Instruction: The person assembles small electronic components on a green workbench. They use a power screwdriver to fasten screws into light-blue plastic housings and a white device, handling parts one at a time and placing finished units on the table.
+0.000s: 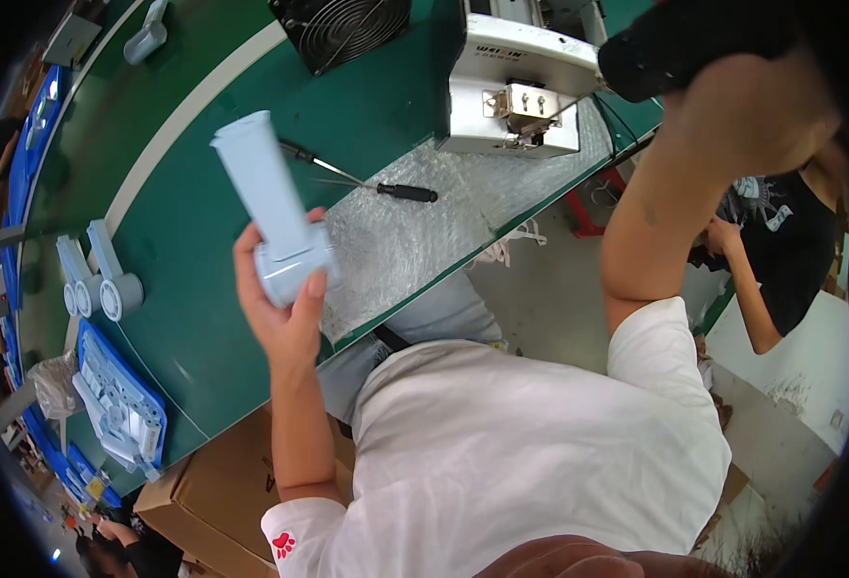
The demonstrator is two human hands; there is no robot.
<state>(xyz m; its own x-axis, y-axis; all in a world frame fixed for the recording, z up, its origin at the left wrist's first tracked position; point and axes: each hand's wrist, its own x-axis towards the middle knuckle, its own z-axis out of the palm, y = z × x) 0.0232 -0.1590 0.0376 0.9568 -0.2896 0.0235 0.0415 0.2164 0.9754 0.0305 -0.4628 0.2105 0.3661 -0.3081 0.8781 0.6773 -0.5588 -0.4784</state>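
Note:
My left hand [289, 318] is closed around the round end of a light-blue plastic housing [268, 193]. Its long, flat-sided handle points up and away from me, above the green bench. At the upper right my right arm is raised, and its hand [757, 111] grips a black electric screwdriver [684, 53]; the fingers are mostly hidden and blurred. From the tool's tip a thin bit reaches to the metal front of a white screw feeder [511, 82]. Whether a screw sits on the bit is too small to tell.
Two loose screwdrivers [407, 193] lie beside bubble wrap [463, 207] along the bench edge. A black fan [347, 34] stands at the back. More blue housings [119, 294] and a blue tray [159, 409] of parts sit left. Another person [781, 250] is at right.

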